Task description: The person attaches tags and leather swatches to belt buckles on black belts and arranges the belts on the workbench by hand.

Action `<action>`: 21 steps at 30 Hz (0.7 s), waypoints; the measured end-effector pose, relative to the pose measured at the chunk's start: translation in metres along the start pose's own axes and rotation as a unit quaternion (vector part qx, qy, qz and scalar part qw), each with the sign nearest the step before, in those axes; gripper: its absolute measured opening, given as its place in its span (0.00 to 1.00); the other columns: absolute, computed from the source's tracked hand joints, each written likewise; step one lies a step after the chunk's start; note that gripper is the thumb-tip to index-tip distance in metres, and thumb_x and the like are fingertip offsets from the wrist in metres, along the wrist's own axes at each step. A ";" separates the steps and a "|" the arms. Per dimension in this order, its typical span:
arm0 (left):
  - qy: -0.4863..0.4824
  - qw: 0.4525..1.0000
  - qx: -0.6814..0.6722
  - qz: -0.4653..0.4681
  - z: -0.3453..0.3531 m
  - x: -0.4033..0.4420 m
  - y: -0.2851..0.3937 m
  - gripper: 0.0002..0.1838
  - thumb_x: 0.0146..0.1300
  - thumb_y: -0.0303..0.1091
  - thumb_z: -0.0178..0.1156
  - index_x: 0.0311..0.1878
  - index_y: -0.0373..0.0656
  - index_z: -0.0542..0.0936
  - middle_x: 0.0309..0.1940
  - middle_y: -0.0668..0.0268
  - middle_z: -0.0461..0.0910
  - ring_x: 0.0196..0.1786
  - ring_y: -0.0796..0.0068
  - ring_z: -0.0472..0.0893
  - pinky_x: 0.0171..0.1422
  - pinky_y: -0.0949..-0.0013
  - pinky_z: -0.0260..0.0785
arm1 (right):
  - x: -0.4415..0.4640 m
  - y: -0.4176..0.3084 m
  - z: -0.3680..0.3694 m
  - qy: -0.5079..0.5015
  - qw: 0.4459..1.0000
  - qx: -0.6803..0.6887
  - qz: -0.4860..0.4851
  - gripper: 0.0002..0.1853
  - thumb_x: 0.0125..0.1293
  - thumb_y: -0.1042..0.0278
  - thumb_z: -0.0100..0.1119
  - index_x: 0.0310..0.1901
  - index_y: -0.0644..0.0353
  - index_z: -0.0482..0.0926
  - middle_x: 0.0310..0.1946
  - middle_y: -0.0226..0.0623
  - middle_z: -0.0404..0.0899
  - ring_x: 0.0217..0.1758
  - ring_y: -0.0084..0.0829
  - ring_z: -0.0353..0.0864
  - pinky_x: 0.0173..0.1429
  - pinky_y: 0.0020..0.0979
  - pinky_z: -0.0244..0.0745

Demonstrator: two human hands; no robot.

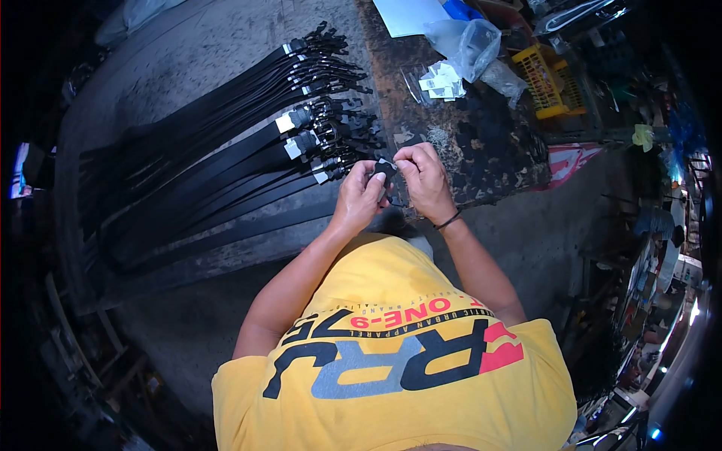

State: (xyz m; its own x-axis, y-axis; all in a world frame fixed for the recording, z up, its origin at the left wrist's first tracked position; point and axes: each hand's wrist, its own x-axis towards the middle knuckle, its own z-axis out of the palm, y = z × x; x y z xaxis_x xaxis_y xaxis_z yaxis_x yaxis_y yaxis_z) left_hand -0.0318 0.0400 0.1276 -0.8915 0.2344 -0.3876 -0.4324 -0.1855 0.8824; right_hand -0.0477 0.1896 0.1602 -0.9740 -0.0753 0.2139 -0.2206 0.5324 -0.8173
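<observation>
My left hand (359,197) is closed around the end of a black strap (385,170) near the table's front edge. My right hand (426,183) pinches at the same end from the other side, its fingertips close to the left ones. What exactly the right fingers grip is too small to make out. Just left of my hands lies a row of long black straps (218,161), side by side, their dark hardware ends (342,124) pointing toward the right. White tags (293,146) show near the ends of several straps.
Small white labels (442,81) lie on the stained dark board (481,150) at the right. Behind them are a clear plastic bag (474,49) and a white sheet (410,16). A yellow plastic basket (538,79) stands at the far right.
</observation>
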 end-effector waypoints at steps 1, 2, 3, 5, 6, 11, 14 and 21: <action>0.001 1.000 0.005 0.005 0.000 0.000 0.000 0.11 0.71 0.34 0.52 0.51 0.39 0.69 0.34 0.64 0.80 0.25 0.82 0.78 0.24 0.80 0.68 | 0.001 -0.001 -0.001 -0.014 1.000 0.012 0.010 0.04 0.63 0.76 0.55 0.38 0.63 0.78 0.35 0.40 0.73 0.39 0.38 0.77 0.43 0.34 0.72; 0.001 1.000 0.004 0.006 0.000 0.000 0.000 0.11 0.71 0.34 0.52 0.51 0.39 0.69 0.34 0.64 0.80 0.25 0.82 0.78 0.24 0.80 0.68 | 0.001 -0.002 -0.001 -0.015 1.000 0.012 0.009 0.04 0.63 0.76 0.55 0.38 0.63 0.78 0.35 0.40 0.73 0.39 0.38 0.77 0.43 0.34 0.72; 0.002 1.000 0.010 0.006 -0.001 0.000 0.000 0.11 0.71 0.34 0.52 0.51 0.39 0.70 0.34 0.64 0.80 0.25 0.82 0.78 0.23 0.80 0.68 | 0.002 -0.002 -0.002 -0.018 1.000 0.007 0.003 0.04 0.63 0.76 0.55 0.39 0.63 0.78 0.35 0.40 0.73 0.39 0.38 0.77 0.43 0.34 0.72; 0.003 1.000 0.016 0.006 -0.001 0.000 0.001 0.11 0.71 0.34 0.52 0.51 0.39 0.70 0.34 0.65 0.80 0.25 0.82 0.78 0.23 0.80 0.68 | 0.003 -0.003 -0.002 -0.022 1.000 0.002 -0.004 0.05 0.63 0.76 0.54 0.39 0.63 0.78 0.35 0.40 0.73 0.39 0.38 0.77 0.44 0.34 0.72; 0.004 1.000 0.017 0.005 0.000 0.000 0.001 0.11 0.71 0.34 0.52 0.51 0.39 0.70 0.34 0.65 0.80 0.25 0.82 0.78 0.23 0.80 0.68 | 0.003 -0.004 -0.002 -0.024 1.000 0.004 -0.003 0.05 0.63 0.76 0.54 0.39 0.63 0.78 0.36 0.40 0.73 0.38 0.38 0.77 0.44 0.34 0.72; 0.006 1.000 0.020 0.011 -0.001 0.001 0.001 0.11 0.70 0.34 0.52 0.50 0.39 0.70 0.34 0.65 0.80 0.25 0.82 0.77 0.23 0.80 0.68 | 0.004 -0.005 -0.001 -0.028 1.000 0.009 -0.004 0.05 0.63 0.76 0.54 0.39 0.63 0.78 0.36 0.40 0.73 0.38 0.37 0.77 0.44 0.34 0.72; 0.007 1.000 0.016 0.007 -0.001 0.000 0.002 0.11 0.70 0.34 0.53 0.50 0.38 0.70 0.33 0.64 0.80 0.24 0.82 0.77 0.22 0.80 0.68 | 0.004 -0.004 0.000 -0.025 1.000 0.004 -0.018 0.05 0.63 0.76 0.54 0.39 0.63 0.79 0.36 0.40 0.73 0.38 0.37 0.77 0.43 0.33 0.73; 0.005 1.000 0.004 0.003 -0.001 0.000 0.003 0.11 0.70 0.33 0.52 0.49 0.38 0.70 0.32 0.65 0.80 0.24 0.81 0.78 0.22 0.80 0.69 | 0.003 -0.003 0.002 -0.033 0.999 -0.001 -0.016 0.05 0.62 0.77 0.55 0.39 0.64 0.78 0.36 0.41 0.74 0.39 0.39 0.78 0.43 0.34 0.73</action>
State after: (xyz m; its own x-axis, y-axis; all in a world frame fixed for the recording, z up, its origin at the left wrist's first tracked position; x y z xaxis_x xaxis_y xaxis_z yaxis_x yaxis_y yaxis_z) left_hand -0.0335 0.0387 0.1304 -0.8954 0.2236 -0.3850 -0.4260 -0.1787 0.8869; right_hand -0.0504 0.1862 0.1617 -0.9678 -0.1479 0.2036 -0.2514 0.5303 -0.8097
